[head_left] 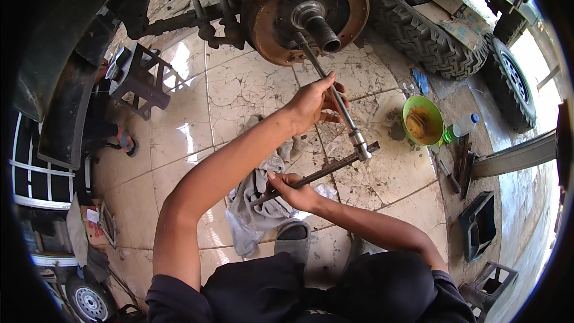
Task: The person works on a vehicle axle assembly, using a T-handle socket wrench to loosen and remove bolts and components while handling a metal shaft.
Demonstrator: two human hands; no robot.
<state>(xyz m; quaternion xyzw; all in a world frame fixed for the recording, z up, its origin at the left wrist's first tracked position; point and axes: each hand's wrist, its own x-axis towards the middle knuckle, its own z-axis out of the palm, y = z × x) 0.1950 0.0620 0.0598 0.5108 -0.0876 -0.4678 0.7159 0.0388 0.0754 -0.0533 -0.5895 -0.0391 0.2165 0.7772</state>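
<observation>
My left hand (317,104) reaches up and is wrapped round a long steel extension bar (311,60). The bar's far end meets the brake assembly (263,24) below its threaded axle stub (323,33). At the near end a shiny joint (360,143) connects to a dark straight handle bar (335,166), which lies crosswise. Nearer to me, my right hand (294,192) is closed on this handle bar toward its left end. Beneath my hands a grey rag (260,194) lies crumpled on the tiles. The tip at the brake assembly is too small to make out.
A green bowl (423,121) with brown residue stands at right, beside a plastic bottle (463,127). Large tyres (430,36) lie beyond it. A black tray (478,225) is at lower right. At left are a stool (140,81) and another person's sandalled foot (125,142).
</observation>
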